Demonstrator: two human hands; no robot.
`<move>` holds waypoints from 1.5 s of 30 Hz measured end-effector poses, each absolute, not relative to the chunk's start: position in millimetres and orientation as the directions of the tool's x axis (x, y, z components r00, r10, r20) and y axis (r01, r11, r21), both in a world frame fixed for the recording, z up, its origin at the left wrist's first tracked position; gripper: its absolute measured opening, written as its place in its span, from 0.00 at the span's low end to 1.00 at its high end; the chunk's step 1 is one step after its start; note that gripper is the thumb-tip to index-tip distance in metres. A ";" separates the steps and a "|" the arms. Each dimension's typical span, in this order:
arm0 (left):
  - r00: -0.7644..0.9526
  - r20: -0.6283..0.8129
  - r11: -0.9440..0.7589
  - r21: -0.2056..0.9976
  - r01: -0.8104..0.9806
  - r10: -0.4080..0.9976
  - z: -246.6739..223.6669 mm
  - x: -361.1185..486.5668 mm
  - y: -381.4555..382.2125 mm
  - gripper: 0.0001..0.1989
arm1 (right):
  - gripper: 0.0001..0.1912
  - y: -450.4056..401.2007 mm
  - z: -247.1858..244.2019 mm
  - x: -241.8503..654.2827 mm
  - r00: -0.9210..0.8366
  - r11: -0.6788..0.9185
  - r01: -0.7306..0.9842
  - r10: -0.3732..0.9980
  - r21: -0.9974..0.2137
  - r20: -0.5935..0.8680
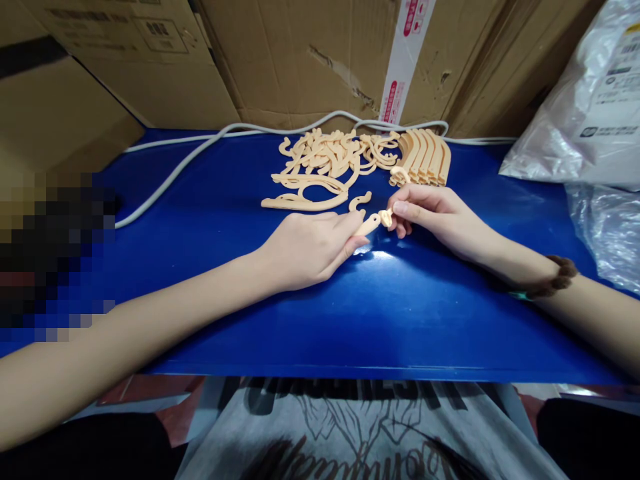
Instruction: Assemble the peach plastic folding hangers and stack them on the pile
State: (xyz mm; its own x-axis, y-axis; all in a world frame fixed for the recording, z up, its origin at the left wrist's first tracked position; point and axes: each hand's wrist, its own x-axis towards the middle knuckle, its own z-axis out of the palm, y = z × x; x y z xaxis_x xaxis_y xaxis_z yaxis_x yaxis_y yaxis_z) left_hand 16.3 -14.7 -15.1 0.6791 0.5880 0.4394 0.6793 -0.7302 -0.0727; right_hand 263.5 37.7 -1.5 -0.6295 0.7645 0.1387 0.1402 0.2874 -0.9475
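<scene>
My left hand (313, 250) is closed on a beige plastic arm piece (369, 225), whose rounded end with a hole sticks out to the right. Just right of that end, my right hand (425, 210) pinches a small beige connector piece (385, 218) between thumb and fingers. The two pieces are very close; whether they touch is unclear. A curved beige hook (361, 200) lies right behind my left fingertips. Behind are a heap of loose beige pieces (325, 155), two long curved pieces (305, 202) and, at right, a neat row of stacked beige arms (425, 159).
The blue table (380, 320) has its front edge near my body. A white cable (175, 173) runs along the back and left. Cardboard boxes (300, 60) stand behind, and plastic-wrapped packages (585, 127) lie at the right. Something pixelated covers the left side.
</scene>
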 end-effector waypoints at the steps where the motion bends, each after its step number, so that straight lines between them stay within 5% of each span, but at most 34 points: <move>1: 0.680 0.431 -0.726 -0.078 0.683 0.593 -15.2 16.4 -14.8 0.26 | 0.18 37.5 -0.9 263.5 -0.633 0.294 0.149 0.762 -0.944 0.137; 24: 0.660 0.351 -0.646 -0.177 0.743 0.664 -16.2 19.9 -21.3 0.23 | 0.25 41.2 4.8 266.0 -0.654 0.418 0.302 0.745 -0.857 0.133; 45: 0.696 0.455 -0.692 -0.212 0.690 0.555 -17.3 20.1 -18.0 0.25 | 0.21 39.0 6.5 269.1 -0.670 0.587 0.409 0.713 -0.699 0.207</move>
State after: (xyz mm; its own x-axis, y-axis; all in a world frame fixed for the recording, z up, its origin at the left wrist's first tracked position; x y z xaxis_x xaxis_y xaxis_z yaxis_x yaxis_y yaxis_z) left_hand 20.1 -18.0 -17.3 0.6961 0.5552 0.4552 0.6904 -0.6917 -0.2120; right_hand 269.1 39.0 6.5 -0.6698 0.7132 0.2066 0.4090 0.5866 -0.6991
